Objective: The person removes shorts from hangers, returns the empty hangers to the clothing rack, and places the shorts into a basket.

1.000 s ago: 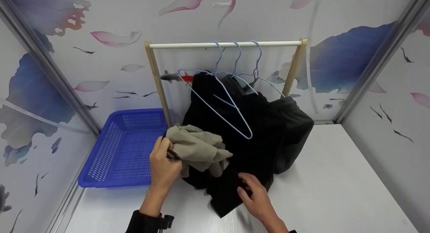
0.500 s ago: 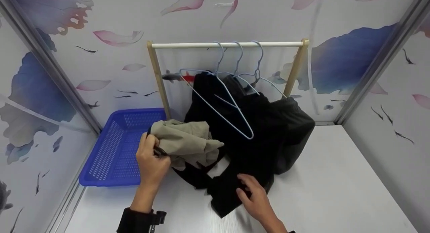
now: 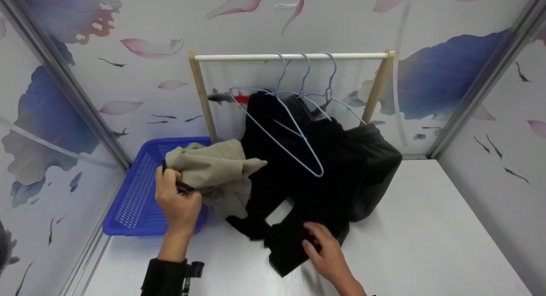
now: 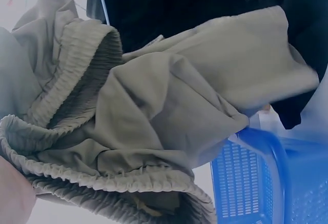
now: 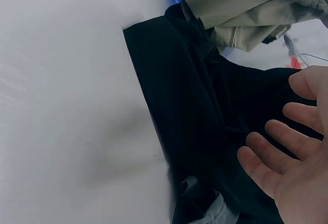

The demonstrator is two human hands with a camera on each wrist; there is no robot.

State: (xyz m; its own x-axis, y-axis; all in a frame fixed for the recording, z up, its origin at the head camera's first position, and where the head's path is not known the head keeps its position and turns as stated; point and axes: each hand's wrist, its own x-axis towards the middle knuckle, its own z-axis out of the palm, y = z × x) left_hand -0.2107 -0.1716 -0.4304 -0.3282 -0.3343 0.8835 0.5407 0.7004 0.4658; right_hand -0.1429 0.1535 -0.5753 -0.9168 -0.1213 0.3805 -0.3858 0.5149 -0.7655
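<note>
My left hand [image 3: 177, 202] grips a bunched khaki pair of elastic-waist pants [image 3: 209, 166] and holds it up over the right part of the blue basket [image 3: 128, 234]. In the left wrist view the gathered waistband [image 4: 102, 180] gapes, with the cloth folded behind it. Black pants [image 3: 324, 168] hang on the rack, their lower end spread on the table. My right hand [image 3: 328, 253] is by that lower end, fingers loosely bent and holding nothing. From the right wrist view its fingers [image 5: 294, 139] are spread in front of the black cloth; contact is unclear.
A rack with a white bar [image 3: 239, 57] and wooden posts stands at the back. Blue hangers [image 3: 298, 149] hook over the bar; the left one shows its bare lower frame. A dark grey garment [image 3: 377, 168] hangs at the right. Patterned walls enclose the white table [image 3: 435, 227].
My left hand has moved left and slightly up with the khaki pants, from in front of the black pants to over the basket. The right hand stays nearly still.
</note>
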